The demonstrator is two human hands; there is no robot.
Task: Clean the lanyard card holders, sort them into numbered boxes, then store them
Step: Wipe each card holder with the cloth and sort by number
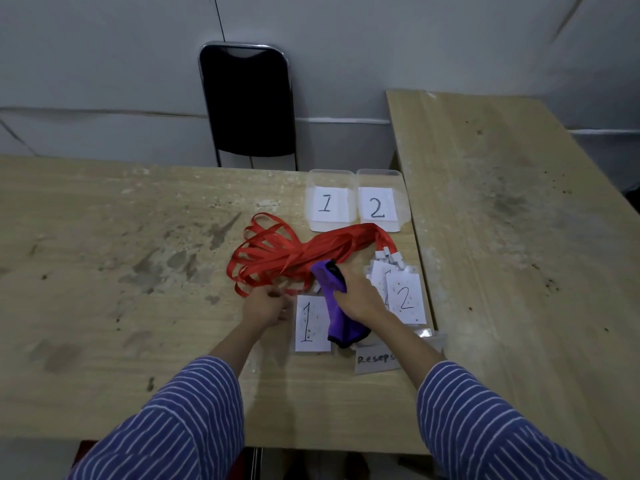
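Observation:
A card holder marked 1 (pixel 311 323) lies flat on the table in front of me. My left hand (pixel 266 307) rests at its left edge with fingers curled, seemingly pinching that edge or a strap. My right hand (pixel 360 299) grips a purple cloth (pixel 337 306) that hangs over the holder's right side. A holder marked 2 (pixel 405 299) lies to the right on top of other holders. Red lanyards (pixel 277 258) lie bunched behind my hands. Two clear boxes labelled 1 (pixel 330 202) and 2 (pixel 379 202) stand at the table's back edge.
A paper slip with handwriting (pixel 375 360) lies by my right forearm. A second wooden table (pixel 519 237) adjoins on the right. A black chair (pixel 247 102) stands behind the table against the grey wall.

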